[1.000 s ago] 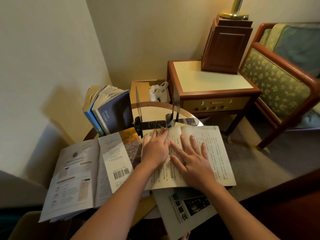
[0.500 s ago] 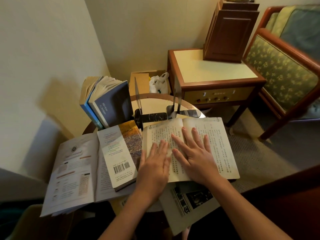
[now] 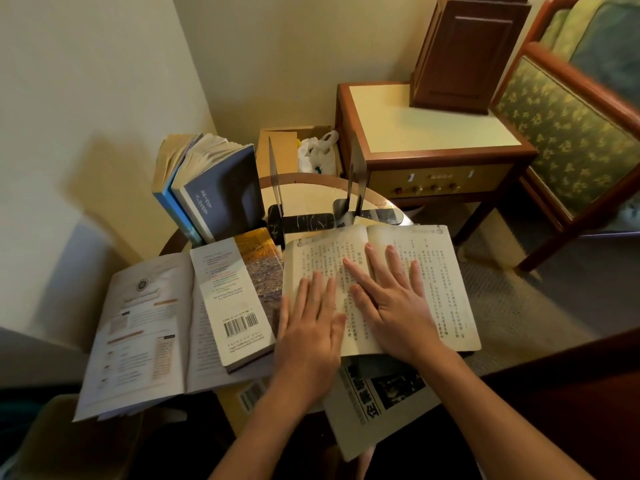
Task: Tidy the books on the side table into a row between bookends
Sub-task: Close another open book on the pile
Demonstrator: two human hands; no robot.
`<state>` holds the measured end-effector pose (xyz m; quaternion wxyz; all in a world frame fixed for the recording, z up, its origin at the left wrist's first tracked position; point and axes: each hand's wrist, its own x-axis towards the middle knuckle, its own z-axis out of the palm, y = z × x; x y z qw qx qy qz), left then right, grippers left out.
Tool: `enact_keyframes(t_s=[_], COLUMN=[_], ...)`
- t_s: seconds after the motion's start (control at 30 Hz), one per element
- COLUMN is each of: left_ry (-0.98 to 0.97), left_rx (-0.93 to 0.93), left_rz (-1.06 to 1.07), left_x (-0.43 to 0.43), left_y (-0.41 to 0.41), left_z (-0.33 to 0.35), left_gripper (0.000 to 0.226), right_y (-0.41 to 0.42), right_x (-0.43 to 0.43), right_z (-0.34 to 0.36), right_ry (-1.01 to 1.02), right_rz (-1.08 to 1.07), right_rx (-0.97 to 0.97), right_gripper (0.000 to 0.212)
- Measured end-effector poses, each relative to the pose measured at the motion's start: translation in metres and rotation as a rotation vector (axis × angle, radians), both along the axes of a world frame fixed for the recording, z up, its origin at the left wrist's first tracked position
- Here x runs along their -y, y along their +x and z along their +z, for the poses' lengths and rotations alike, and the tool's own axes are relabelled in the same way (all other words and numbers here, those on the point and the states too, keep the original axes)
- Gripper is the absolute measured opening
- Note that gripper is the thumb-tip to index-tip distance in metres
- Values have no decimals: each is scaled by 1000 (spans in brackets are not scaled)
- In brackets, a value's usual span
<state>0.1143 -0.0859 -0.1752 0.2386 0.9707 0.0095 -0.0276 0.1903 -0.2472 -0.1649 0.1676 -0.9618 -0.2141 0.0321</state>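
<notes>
An open book with vertical text (image 3: 433, 271) lies on the round side table (image 3: 304, 183). My left hand (image 3: 311, 337) rests flat on its left page and my right hand (image 3: 391, 299) rests flat over the middle, fingers straight. Two blue books (image 3: 214, 192) stand leaning at the back left. Two metal bookends (image 3: 277, 188) (image 3: 353, 181) stand upright behind the open book, nothing between them. A closed paperback with a barcode (image 3: 235, 299) lies face down on a large open booklet (image 3: 138, 327). A printed paper (image 3: 377, 403) sticks out under the open book.
A wooden nightstand (image 3: 426, 133) with a dark wooden box (image 3: 464, 53) stands at the back right. A cardboard box with a white plastic bag (image 3: 315, 154) sits on the floor behind the table. An upholstered armchair (image 3: 571, 133) is at the far right. The wall runs along the left.
My left hand has slid down the left page towards me. The right hand has stayed on the open book. The camera has tilted down a little.
</notes>
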Motion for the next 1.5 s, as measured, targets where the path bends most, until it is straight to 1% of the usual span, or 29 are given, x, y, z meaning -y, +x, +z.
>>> enact_keyframes(t_s=[0.07, 0.13, 0.23, 0.33, 0.47, 0.53, 0.6, 0.67, 0.77, 0.83, 0.93, 1.0, 1.07, 1.17, 1.23, 1.43, 1.5], left_ry=[29, 8, 2, 40, 117, 123, 103, 5, -259, -454, -797, -1014, -1147, -1265, -1290, -1297, -1307], left_rx=[-29, -65, -114, -138, -202, -190, -101, -3, 110, 129, 98, 30, -69, -207, -254, -251, -249], left_rz=[-4, -11, -24, -33, 16, 54, 74, 94, 208, 297, 375, 383, 379, 335, 314, 313, 313], left_x=[1, -3, -15, -28, -48, -54, -56, -56, -56, -58, -56, -51, -46, -45, -46, -41, -39], left_y=[-20, -17, 17, 60, 101, 110, 111, 107, 100, 93, 69, 48, 30, 17, 12, 5, 1], left_z=[0, 1, 4, 4, 3, 5, 8, 11, 15, 17, 25, 31, 33, 33, 36, 41, 42], left_gripper=[64, 65, 64, 64, 71, 76, 78, 78, 82, 87, 85, 79, 74, 59, 54, 52, 52], right_y=[-1, -1, 0, 0, 1, 1, 0, 0, -1, -2, -2, -1, -1, -4, -8, -23, -27], right_x=[0, 0, 0, 0, -1, -1, 0, -1, -1, 0, 0, 0, 0, 0, 1, 28, 41], right_z=[0, 0, 1, 1, 1, 3, 3, 3, 2, 2, 2, 1, 1, -1, -1, -1, -2], right_ry=[7, 9, -20, -29, -26, -20, -23, -26, -22, -12, -13, -1, 17, 31, 29, -71, -62], right_rz=[1, -2, -6, -5, -2, -4, -6, -10, -10, -10, -13, -15, -11, -21, -54, -258, -357], right_rx=[3, 1, -10, -10, -17, -24, -24, -22, -10, -11, -7, -10, -7, 10, 4, -52, -93], right_gripper=[53, 53, 54, 52, 51, 50, 50, 50, 50, 50, 51, 51, 51, 53, 57, 71, 77])
